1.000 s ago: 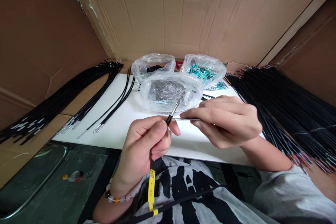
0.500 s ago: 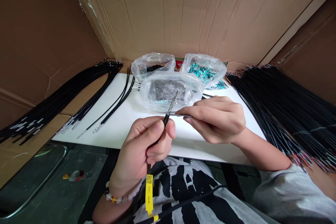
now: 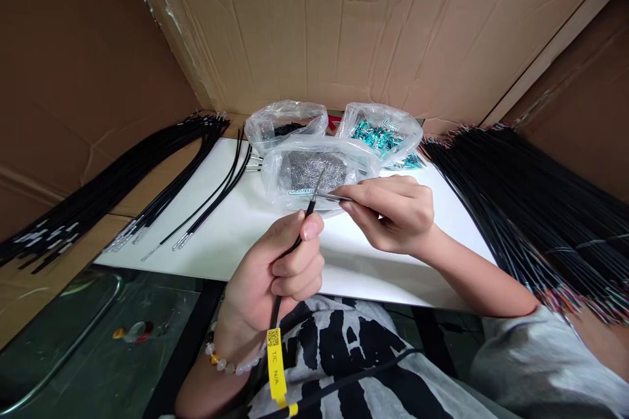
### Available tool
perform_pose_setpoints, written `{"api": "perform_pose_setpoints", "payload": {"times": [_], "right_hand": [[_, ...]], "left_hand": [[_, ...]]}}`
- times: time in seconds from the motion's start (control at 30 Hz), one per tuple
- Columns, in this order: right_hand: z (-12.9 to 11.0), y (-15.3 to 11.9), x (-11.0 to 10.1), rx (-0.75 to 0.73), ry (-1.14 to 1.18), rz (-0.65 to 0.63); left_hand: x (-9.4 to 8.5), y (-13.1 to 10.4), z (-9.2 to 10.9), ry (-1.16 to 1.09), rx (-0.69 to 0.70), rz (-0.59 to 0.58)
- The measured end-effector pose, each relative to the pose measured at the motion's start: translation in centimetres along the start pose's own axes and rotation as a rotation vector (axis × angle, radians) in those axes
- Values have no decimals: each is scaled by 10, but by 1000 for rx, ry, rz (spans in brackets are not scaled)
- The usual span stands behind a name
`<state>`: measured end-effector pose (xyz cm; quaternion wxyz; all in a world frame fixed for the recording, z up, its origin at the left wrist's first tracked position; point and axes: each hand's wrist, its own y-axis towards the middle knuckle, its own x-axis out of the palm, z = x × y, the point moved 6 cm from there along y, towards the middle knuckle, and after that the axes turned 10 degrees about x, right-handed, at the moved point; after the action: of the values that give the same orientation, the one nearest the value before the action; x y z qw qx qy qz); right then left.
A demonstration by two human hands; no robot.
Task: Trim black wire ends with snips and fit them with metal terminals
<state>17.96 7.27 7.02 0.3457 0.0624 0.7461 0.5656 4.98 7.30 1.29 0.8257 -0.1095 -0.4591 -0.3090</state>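
Right hand (image 3: 396,211) — farther left and forward

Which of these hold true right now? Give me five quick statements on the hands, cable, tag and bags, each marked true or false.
1. The left hand grips a black cable. True.
2. The tag hanging below the left hand is red. False: it is yellow.
3. The right hand holds a thin metal tool. True.
4. The teal pieces lie in the left rear bag. False: they are in the right rear bag.
5. A beaded bracelet circles the left wrist. True.
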Motion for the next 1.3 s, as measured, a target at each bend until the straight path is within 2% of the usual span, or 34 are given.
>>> {"api": "perform_pose_setpoints", "payload": {"times": [0.1, 0.33, 0.47, 0.57, 0.77, 0.9, 0.97, 1.1, 1.3], "right_hand": [[2, 1, -1, 23, 32, -33], [1, 7, -5, 136, 180, -167], [6, 8, -4, 201, 309, -264], [13, 9, -1, 255, 423, -300], [19, 11, -3, 261, 431, -190], [20, 11, -7, 244, 391, -150], [19, 11, -7, 227, 395, -159], [15, 10, -5, 179, 357, -170], [8, 2, 2, 59, 143, -110]], "left_hand": [[0, 1, -2, -51, -49, -39], [4, 0, -3, -117, -56, -144], [5, -2, -5, -93, -31, -152], [2, 1, -3, 38, 59, -104], [-9, 8, 10, 446, 400, 36], [-14, 5, 16, 625, 534, 152], [-14, 4, 18, 673, 551, 178], [-10, 3, 19, 721, 539, 140], [-10, 4, 15, 747, 467, 117]]}}
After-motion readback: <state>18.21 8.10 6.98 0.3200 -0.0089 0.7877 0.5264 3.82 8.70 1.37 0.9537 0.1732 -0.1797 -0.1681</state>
